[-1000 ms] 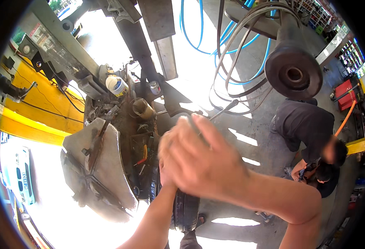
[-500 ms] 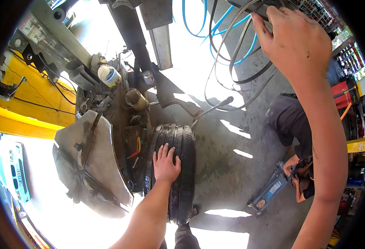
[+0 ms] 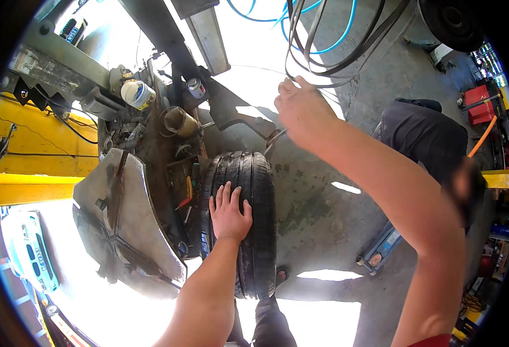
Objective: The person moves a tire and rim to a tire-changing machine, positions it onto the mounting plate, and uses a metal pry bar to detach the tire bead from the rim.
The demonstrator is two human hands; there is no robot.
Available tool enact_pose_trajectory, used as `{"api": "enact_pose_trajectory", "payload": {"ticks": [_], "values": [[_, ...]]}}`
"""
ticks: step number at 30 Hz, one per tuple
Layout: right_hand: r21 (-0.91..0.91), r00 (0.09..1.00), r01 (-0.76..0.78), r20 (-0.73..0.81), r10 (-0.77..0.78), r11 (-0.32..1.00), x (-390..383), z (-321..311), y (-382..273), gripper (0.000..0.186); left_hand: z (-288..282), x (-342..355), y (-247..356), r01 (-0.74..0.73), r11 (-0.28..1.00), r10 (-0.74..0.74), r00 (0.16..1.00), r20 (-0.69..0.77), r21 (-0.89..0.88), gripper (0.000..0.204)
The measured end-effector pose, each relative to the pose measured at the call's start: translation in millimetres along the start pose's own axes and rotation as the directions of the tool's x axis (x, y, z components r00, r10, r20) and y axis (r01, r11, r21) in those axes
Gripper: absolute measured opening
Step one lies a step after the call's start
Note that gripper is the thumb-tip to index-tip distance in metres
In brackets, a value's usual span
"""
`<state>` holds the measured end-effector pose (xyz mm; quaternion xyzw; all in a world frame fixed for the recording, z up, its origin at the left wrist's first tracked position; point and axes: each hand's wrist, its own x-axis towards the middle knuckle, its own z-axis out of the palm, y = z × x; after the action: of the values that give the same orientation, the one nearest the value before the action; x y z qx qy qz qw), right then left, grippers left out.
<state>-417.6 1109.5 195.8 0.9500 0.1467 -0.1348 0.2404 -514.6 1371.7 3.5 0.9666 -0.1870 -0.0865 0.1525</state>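
The left hand (image 3: 230,220) lies spread out on the tire (image 3: 261,225) in the lower middle. The right hand (image 3: 306,113) curls near a metal bar (image 3: 275,139) higher up; one cannot tell if it grips. The tire might roll if the left hand slips. It stands up, black and grooved.

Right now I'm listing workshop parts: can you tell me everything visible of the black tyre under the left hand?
The black, rubber-looking tyre stands on edge, its tread facing upward. Long grooves run around it, with what look like finer cuts toward its left side. The bare left hand rests spread on the tread. The tyre is in front of the dark-trousered legs, right of the broad grey metal plate. Its sidewalls are mostly hidden, so I can't tell whether a rim is fitted.
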Motion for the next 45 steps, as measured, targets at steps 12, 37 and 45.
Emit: {"api": "enact_pose_trajectory", "payload": {"ticks": [12, 37, 45], "values": [[0.081, 0.936, -0.184, 0.319, 0.149, 0.980, 52.8, 102.3, 15.8, 0.020, -1.6, 2.9, 2.4, 0.010, 1.000, -0.010, 0.999, 0.036, 0.006, 0.045], [0.257, 0.918, -0.321, 0.320, 0.233, 0.912, 64.7, 108.9, -35.3, 0.017, -0.3, -5.1, -0.3, -0.017, 0.999, 0.016, 0.999, 0.030, 0.033, 0.044], [0.231, 0.819, -0.442, 0.498, 0.285, 0.867, 79.9, 108.6, -30.8, 0.023, 1.5, -4.5, 0.5, -0.019, 0.999, 0.018, 0.999, 0.034, 0.036, 0.043]]}}
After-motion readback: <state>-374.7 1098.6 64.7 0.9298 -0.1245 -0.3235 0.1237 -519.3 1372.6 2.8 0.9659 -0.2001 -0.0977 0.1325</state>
